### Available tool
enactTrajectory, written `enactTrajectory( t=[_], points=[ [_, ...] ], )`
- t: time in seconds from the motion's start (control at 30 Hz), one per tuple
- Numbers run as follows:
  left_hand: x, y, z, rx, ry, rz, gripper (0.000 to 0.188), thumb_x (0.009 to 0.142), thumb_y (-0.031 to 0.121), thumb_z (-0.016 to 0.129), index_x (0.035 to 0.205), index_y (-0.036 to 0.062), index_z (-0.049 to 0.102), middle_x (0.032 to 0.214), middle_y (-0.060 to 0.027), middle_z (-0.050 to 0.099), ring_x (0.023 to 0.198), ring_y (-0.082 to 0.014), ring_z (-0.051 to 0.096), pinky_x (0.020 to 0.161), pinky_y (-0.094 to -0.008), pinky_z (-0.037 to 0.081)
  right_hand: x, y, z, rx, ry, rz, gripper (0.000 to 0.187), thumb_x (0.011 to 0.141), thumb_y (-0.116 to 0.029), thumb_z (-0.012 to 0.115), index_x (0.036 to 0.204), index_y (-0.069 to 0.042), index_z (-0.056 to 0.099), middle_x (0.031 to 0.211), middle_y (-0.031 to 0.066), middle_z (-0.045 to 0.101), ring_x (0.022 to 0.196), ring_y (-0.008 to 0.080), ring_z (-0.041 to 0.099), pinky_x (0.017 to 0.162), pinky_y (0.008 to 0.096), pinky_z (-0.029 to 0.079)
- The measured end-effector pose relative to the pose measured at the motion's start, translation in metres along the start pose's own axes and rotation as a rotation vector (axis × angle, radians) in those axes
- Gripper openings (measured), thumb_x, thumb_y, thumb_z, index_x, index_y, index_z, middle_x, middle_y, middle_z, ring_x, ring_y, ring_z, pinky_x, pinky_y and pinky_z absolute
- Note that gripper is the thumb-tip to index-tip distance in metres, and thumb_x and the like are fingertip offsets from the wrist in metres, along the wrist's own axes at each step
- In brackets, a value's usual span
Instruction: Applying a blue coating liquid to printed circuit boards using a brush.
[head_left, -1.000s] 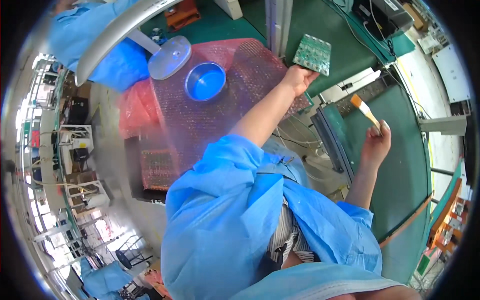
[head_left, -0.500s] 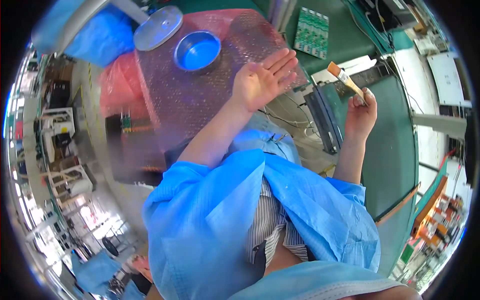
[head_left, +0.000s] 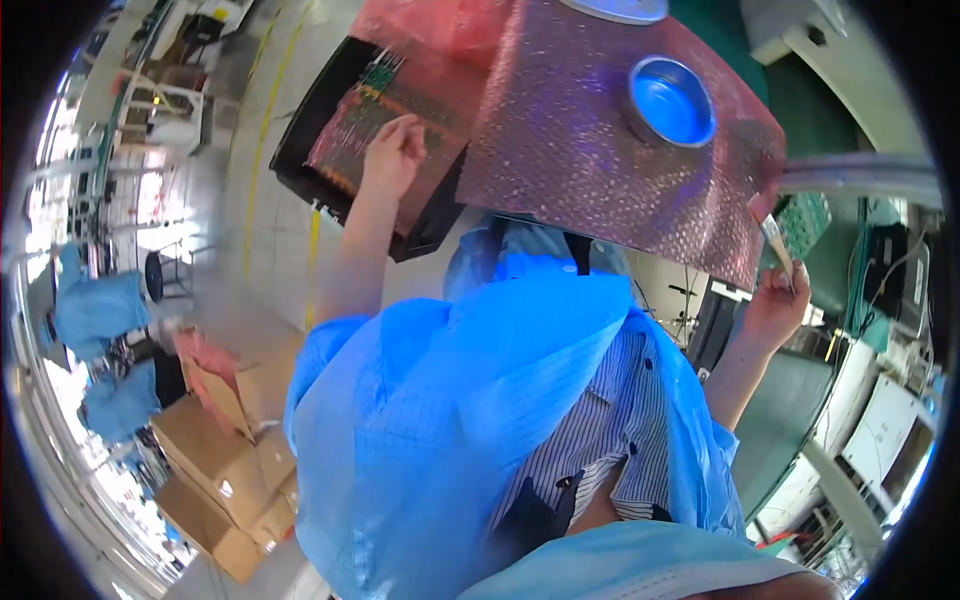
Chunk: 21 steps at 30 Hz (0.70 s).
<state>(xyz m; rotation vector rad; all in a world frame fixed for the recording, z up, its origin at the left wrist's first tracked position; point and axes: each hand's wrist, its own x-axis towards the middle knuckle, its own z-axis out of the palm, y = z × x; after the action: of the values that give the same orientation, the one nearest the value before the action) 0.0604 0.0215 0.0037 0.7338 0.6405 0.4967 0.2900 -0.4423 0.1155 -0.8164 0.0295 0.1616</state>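
Observation:
My left hand (head_left: 396, 158) hangs over a black bin (head_left: 430, 228) at the left, its fingers loosely bent and nothing visible in them. Inside the bin stand several circuit boards (head_left: 345, 130) in a row, partly covered by pink wrap. At the right, my right hand (head_left: 775, 310) is closed on the handle of a flat paintbrush (head_left: 773, 240), bristles pointing up and away. The bristles overlap the edge of the pink bubble wrap (head_left: 570, 140) in view; contact is unclear. A round metal bowl (head_left: 670, 103) that looks blue inside sits on the wrap.
A round lid (head_left: 625, 8) lies behind the bowl. A green circuit board panel (head_left: 803, 225) rests on the green bench beyond the brush. Open cardboard boxes (head_left: 215, 470) stand on the floor at lower left. Blue-clothed people (head_left: 105, 310) are farther off at left.
My view has swung left. My left hand has gone from held up flat over the bubble wrap to over the bin, its fingers now bent. The right hand still has the brush.

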Motion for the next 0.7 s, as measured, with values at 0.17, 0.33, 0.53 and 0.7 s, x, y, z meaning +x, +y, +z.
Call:
enactTrajectory(
  t=[0.17,0.33,0.53,0.7],
  points=[
    [0.056,0.003,-0.109,0.439,0.487,-0.061,0.034,0.073,0.006,0.056,0.106,0.0046,0.052,0.090,-0.0119,0.058,0.083,-0.0204,0.057,0.068,-0.0316,0.047,0.015,0.017,0.036,-0.107,0.074,0.013,0.022,0.080,-0.009,0.049,0.094,0.007,0.049,0.064,0.0035,0.042,0.061,0.0121,0.041,0.056,0.0245,0.033],
    [0.151,0.022,-0.146,1.370,0.567,0.137,0.045,0.064,0.022,0.064,0.106,0.0086,0.055,0.099,-0.0162,0.056,0.097,-0.0272,0.053,0.080,-0.0355,0.044,0.035,0.013,0.069,-0.180,0.198,-0.027,0.022,0.080,-0.009,0.049,0.095,0.007,0.048,0.065,0.0039,0.041,0.061,0.0127,0.040,0.056,0.0249,0.033],
    [0.250,0.036,-0.118,1.694,0.489,0.292,0.044,0.064,0.030,0.061,0.104,0.0112,0.056,0.110,-0.0178,0.050,0.103,-0.0336,0.048,0.087,-0.0408,0.040,0.079,0.011,0.085,-0.746,0.340,-0.310,0.022,0.081,-0.009,0.048,0.095,0.008,0.049,0.064,0.0043,0.042,0.057,0.0133,0.036,0.054,0.0265,0.032],
    [0.286,0.034,-0.097,1.764,0.486,0.355,0.041,0.065,0.029,0.060,0.102,0.0114,0.056,0.111,-0.0183,0.049,0.102,-0.0352,0.047,0.085,-0.0447,0.040,0.103,0.020,0.090,-0.683,0.341,-0.310,0.022,0.081,-0.008,0.047,0.093,0.010,0.050,0.066,0.0076,0.044,0.057,0.0155,0.035,0.053,0.0269,0.032]
  ],
)
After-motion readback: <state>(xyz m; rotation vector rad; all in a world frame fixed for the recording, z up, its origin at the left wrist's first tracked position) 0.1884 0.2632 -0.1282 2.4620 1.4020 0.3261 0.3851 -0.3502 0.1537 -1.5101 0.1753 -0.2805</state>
